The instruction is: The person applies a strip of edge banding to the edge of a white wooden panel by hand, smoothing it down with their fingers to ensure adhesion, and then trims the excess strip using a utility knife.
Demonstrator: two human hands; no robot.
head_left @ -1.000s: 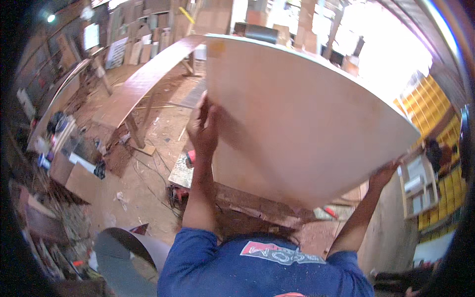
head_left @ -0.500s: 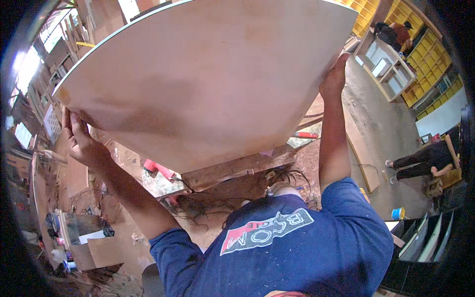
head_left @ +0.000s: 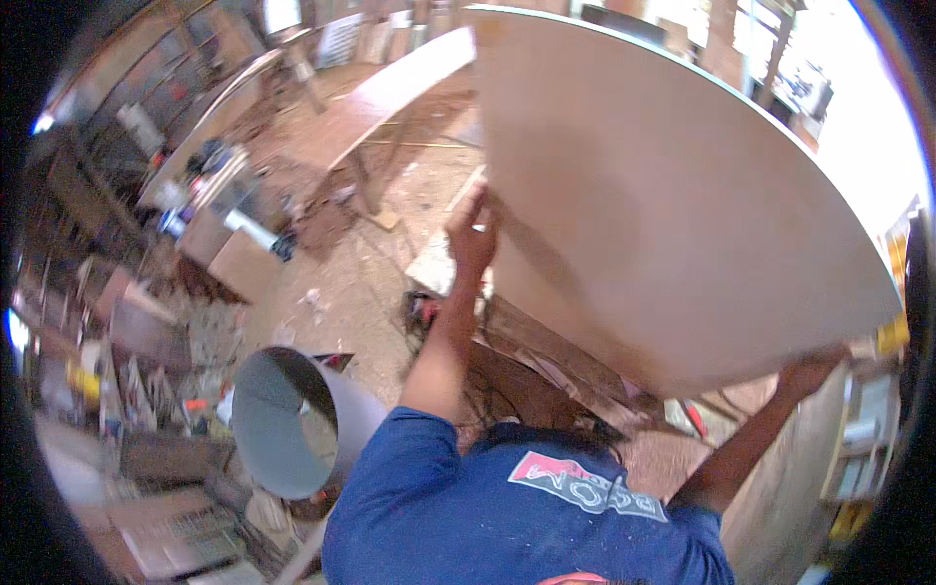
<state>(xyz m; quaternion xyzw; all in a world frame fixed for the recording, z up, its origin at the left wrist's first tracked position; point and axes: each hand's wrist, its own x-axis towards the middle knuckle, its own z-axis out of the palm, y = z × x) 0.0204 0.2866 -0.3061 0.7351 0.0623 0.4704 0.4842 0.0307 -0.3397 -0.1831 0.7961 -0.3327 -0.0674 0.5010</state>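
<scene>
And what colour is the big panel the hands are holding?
The panel is a pale pinkish brown, clearest in the head view.

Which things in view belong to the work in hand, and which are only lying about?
In the work:
large pale panel
left hand, at its left edge
right hand, at its lower edge

Apparently lying about:
hollow grey cylinder
long brown board

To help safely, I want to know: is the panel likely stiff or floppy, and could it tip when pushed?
The panel is probably fairly stiff, since it shows no clear sag between the left hand and right hand. It may tip if pushed, being broad but thin at its edge.
</scene>
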